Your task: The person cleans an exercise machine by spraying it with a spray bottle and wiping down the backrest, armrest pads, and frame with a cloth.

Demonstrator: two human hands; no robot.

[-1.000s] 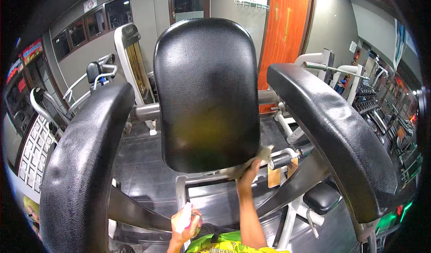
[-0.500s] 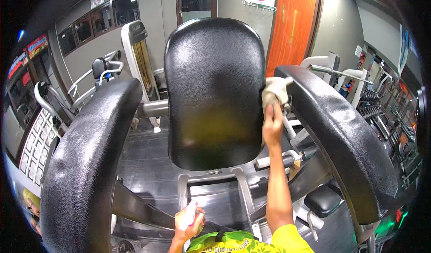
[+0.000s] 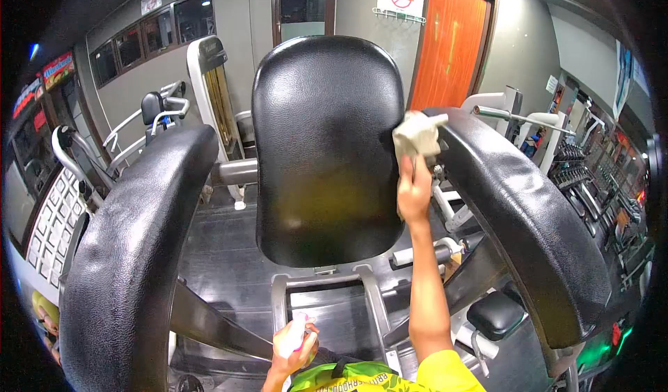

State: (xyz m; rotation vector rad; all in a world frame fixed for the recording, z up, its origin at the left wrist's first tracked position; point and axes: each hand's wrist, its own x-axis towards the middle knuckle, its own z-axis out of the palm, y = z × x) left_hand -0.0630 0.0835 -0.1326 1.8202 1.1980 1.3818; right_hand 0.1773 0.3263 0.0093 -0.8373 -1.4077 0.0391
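A beige cloth (image 3: 416,138) is gripped in my right hand (image 3: 415,196), at the right side edge of the upright black backrest pad (image 3: 327,127). The cloth covers part of that edge, and some fingers are hidden behind it. Low in the view, my left hand (image 3: 287,354) is closed around a small white bottle with pink on it (image 3: 296,332). Its lower part is hidden by the fingers. Curved black arm pads stand on both sides: the left pad (image 3: 136,239) and the right pad (image 3: 522,190), whose upper end lies close to the cloth.
Grey frame bars (image 3: 323,279) run below the backrest. A small black seat (image 3: 495,313) sits at lower right. Behind are a weight-stack machine (image 3: 209,79), an orange door (image 3: 449,44) and a barbell (image 3: 522,117). Dumbbell racks (image 3: 574,162) line the right.
My right hand and the cloth have moved slightly left and up along the backrest's right edge. My left hand still holds the bottle in nearly the same place.
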